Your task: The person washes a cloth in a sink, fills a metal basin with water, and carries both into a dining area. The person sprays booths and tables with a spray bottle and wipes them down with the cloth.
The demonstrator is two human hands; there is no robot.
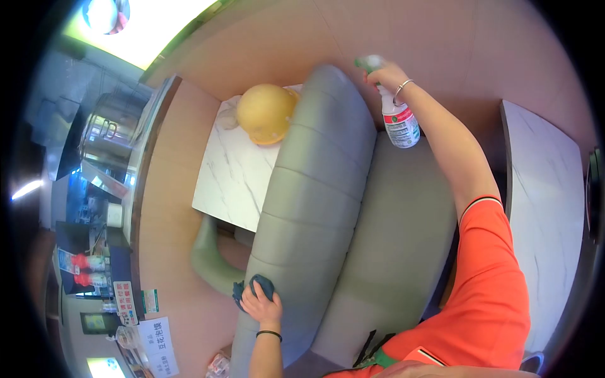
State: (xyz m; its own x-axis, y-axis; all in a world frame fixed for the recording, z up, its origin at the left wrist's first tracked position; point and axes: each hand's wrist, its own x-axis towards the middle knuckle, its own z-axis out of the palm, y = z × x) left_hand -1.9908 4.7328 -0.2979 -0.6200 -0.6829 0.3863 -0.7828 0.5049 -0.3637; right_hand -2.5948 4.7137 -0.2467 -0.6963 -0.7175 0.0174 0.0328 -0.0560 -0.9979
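My left hand (261, 309), with a dark band at the wrist, is closed over a dark blue-green cloth (262, 286). It presses the cloth against the edge of the padded grey bench backrest (309, 183). My right hand (387, 75), wearing a silver bangle, grips a white spray bottle (401, 126) by its neck, near the green trigger head. The bottle has a red and white label and hangs over the far end of the grey bench seat (397, 208). Part of its neck is hidden by my fingers.
Behind the backrest, a yellow hard hat (265, 113) sits on a marble-patterned table (233, 170). Another marble-patterned table (545, 208) stands at right. A counter with signs (157, 343) and red-capped bottles (93, 271) runs along the left. A brown wall (428, 38) borders the bench.
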